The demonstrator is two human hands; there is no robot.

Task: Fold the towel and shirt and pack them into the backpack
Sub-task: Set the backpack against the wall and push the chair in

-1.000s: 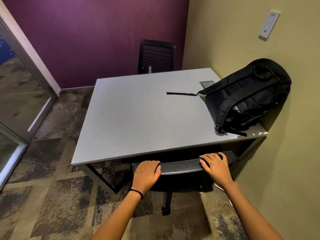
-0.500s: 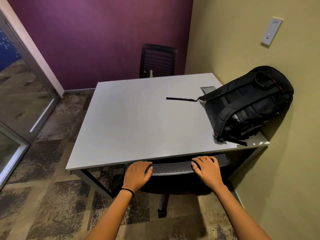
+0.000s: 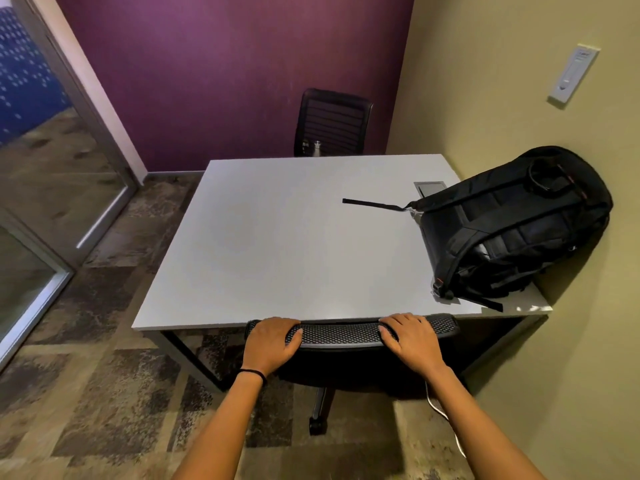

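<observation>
A small meeting room, purple wall [image 3: 225,64] at the back, olive wall [image 3: 502,81] on the right with a white switch plate [image 3: 573,74], and patterned carpet [image 3: 104,393] running to a glass door [image 3: 41,202] on the left. A pale grey table [image 3: 277,244] fills the middle.

The only container here is the black backpack [image 3: 512,230]. It lies on its side on the table and leans against the olive wall. From where I stand nothing of its inside shows, so I cannot tell what it holds. One loose strap [image 3: 374,204] trails flat across the tabletop.

The person stands at the near edge, behind a mesh-backed chair [image 3: 343,334] tucked under the table. The left hand [image 3: 272,344], a dark band [image 3: 252,372] on its wrist, grips the top of the chair back, fingers curled over it. The right hand [image 3: 412,339] grips the same top edge further along, the two hands well apart.

The backpack sits beyond the right hand and off to its right, well apart from it and farther again from the left. The strap's end lies straight ahead of the gap between the hands. A second black chair [image 3: 332,123] stands past the table's far edge.
</observation>
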